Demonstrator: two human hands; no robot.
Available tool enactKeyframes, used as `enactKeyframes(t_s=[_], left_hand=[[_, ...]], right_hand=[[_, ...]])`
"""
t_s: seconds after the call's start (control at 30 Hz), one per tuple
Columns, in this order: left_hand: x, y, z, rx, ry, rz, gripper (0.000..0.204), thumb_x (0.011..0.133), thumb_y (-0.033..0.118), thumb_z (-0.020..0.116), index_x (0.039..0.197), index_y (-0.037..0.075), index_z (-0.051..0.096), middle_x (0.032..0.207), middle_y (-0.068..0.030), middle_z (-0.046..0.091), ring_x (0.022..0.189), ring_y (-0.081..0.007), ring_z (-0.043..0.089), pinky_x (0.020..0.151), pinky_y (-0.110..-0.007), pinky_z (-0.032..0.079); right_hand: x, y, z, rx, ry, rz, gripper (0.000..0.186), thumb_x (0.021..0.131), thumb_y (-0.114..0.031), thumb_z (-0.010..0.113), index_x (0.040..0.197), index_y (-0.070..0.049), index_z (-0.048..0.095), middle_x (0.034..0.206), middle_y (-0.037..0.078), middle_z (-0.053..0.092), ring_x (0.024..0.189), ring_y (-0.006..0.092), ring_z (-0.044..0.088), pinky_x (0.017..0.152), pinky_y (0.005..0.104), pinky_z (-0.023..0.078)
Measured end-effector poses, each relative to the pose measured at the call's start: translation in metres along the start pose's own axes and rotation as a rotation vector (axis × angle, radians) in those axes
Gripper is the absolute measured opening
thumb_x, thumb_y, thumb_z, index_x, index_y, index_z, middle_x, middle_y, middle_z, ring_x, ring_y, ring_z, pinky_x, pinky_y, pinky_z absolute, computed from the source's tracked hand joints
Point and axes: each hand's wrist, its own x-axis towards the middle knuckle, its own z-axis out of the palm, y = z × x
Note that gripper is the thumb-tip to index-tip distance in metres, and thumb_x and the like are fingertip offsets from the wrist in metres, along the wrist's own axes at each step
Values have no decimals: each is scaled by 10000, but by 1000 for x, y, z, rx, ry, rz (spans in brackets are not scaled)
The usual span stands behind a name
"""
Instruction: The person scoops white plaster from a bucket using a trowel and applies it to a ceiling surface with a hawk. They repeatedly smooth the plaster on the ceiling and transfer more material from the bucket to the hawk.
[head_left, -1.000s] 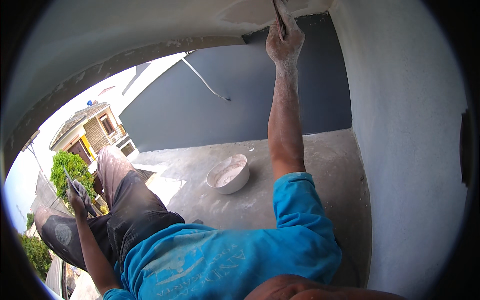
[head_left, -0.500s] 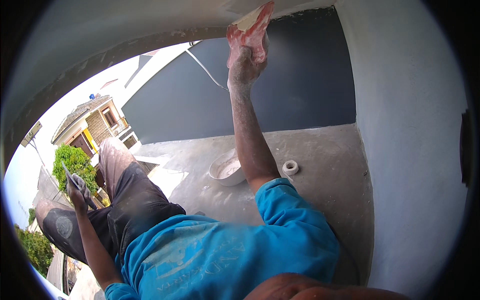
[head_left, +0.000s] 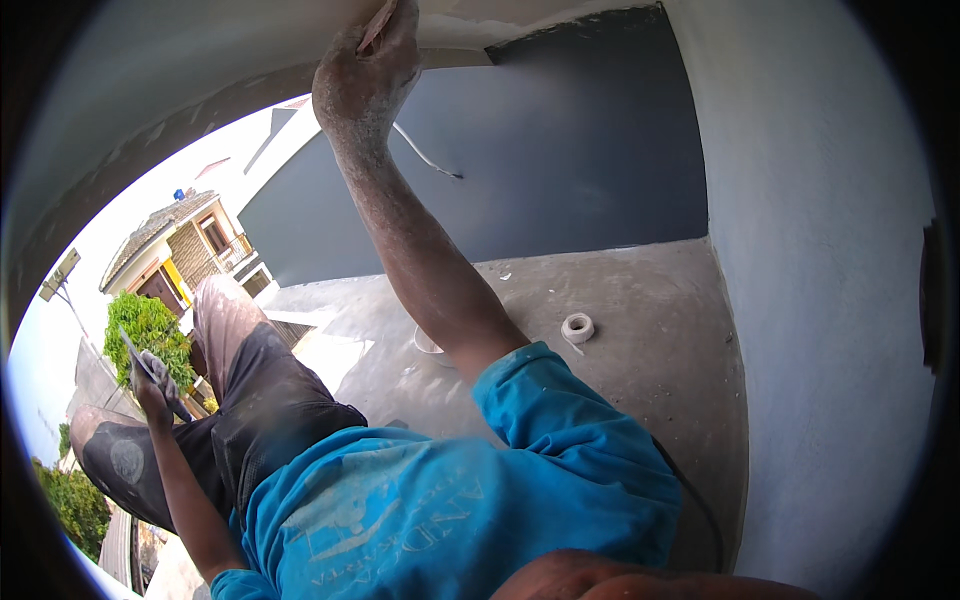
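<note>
My dust-coated right hand [head_left: 368,85] is raised high against the pale ceiling [head_left: 250,60]. Its fingers are closed on a red putty spreader [head_left: 378,28], of which only a narrow strip shows; the rest is hidden by the hand or cut off by the top edge. Low at the left, by my bent knees, my left hand [head_left: 155,388] grips a thin, flat grey blade [head_left: 134,350]. Grey matter covers its fingers, and the blade's lower part is hidden. Behind my right forearm, a white basin [head_left: 427,343] shows only its left rim.
A roll of white tape [head_left: 577,327] lies on the dusty concrete floor [head_left: 640,350]. A dark grey wall [head_left: 570,150] stands ahead, with a white cable [head_left: 425,153] hanging by it. The pale wall [head_left: 810,250] is close on my right. Open air, a tree [head_left: 150,325] and a house are at left.
My right hand has swept left with the putty spreader, which has turned from face-on to nearly edge-on. My forearm now covers most of the basin. My left hand stays put.
</note>
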Motion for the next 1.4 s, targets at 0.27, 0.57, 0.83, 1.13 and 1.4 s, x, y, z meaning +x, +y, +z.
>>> enactKeyframes(t_s=[0.27,0.57,0.83,1.13,1.4], left_hand=[[12,-9,-19,11,-84,31,336,1009,437,363,840,151,414,612,24,395,355,-73,321,293,-224,293],[4,-3,-3,60,-28,55,420,1014,465,315,769,133,399,524,24,339,316,-89,294,289,-235,276],[20,-16,-26,97,-33,45,339,1012,432,359,824,156,413,590,28,384,342,-72,317,293,-225,286],[14,-15,-26,84,-47,4,349,998,473,364,835,169,416,601,29,393,355,-78,335,297,-241,300],[-9,-2,-16,36,-11,17,360,998,470,366,830,158,425,581,30,381,354,-73,327,293,-230,292]], right_hand=[[20,22,-91,922,-14,619,507,789,36,446,1286,65,347,1160,206,511,1064,320,587,917,478,523],[72,48,-89,1226,-234,916,580,765,-35,501,1322,27,350,1229,157,442,1164,308,485,873,443,508],[135,19,-129,1158,-237,730,576,787,-26,474,1341,34,326,1270,174,408,1207,319,453,918,481,483],[193,-23,-195,412,-36,38,571,813,-17,444,1362,42,300,1317,192,369,1256,331,417,970,524,455],[83,-32,-154,225,187,15,567,836,-9,417,1382,49,277,1358,208,335,1300,342,384,1016,561,430]])
